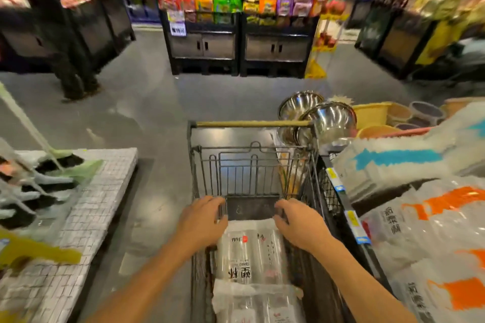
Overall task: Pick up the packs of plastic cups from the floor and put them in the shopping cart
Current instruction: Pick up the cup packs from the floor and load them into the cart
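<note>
- The upper pack of plastic cups (252, 252) lies lengthways inside the shopping cart (252, 124), resting on a second pack (258, 301) closer to the cart's near end.
- The left grip (202, 220) and right grip (296, 225) each curl round a far corner of the upper pack, one by each side wall of the cart. Both appear to hold the wrapper and nothing else.
- The step in hand looks like setting this pack down. It is best kept level and square over the second pack, clear of the cart's wire sides.
- Both grips should let go together, and only once the weight rests fully below.
- The film is soft and the cups look thin, so a light hold at the corners is safer than a squeeze.
- The fingertips tuck down at the pack's far end, so I cannot tell whether they pinch the film or hook under it.
- The cart's near end is cut off at the bottom, so the packs inside cannot be counted.
- The floor (157, 118) left of the cart shows no pack. To the cart's right, bagged goods (433, 231) hide the floor.
- Whether any packs remain to be fetched cannot be judged.
- Everything beyond the cart's far end is blurred.
</note>
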### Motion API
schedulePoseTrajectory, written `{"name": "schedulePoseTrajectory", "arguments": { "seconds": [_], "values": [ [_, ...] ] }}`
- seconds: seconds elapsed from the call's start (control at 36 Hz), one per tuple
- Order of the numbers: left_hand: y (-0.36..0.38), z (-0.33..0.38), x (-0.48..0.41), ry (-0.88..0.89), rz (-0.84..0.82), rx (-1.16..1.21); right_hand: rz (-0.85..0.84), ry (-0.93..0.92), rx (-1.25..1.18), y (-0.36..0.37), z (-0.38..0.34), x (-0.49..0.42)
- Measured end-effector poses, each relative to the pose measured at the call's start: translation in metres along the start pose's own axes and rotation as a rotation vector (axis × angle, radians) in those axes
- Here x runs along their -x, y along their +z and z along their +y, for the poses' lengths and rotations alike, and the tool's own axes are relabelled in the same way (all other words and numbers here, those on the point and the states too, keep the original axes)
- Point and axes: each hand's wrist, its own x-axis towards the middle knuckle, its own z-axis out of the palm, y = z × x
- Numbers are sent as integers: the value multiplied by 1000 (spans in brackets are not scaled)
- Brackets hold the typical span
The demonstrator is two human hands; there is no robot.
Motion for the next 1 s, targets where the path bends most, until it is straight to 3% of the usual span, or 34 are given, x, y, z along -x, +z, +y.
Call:
{"name": "schedulePoseTrajectory", "arguments": {
  "seconds": [0.25, 0.42, 0.67, 1.0],
  "values": [
    [-115, 10, 55, -115, 237, 25, 112, -220, 20, -113, -68, -3],
    [-146, 6, 137, -333, 359, 23, 82, -424, 9, -140, -118, 12],
    [-157, 1, 281, -624, 543, 24, 29, -749, -50, -132, -220, 55],
    [-130, -12, 529, -1029, 806, 47, -103, -1222, -66, -81, -391, 207]
  ]
}}
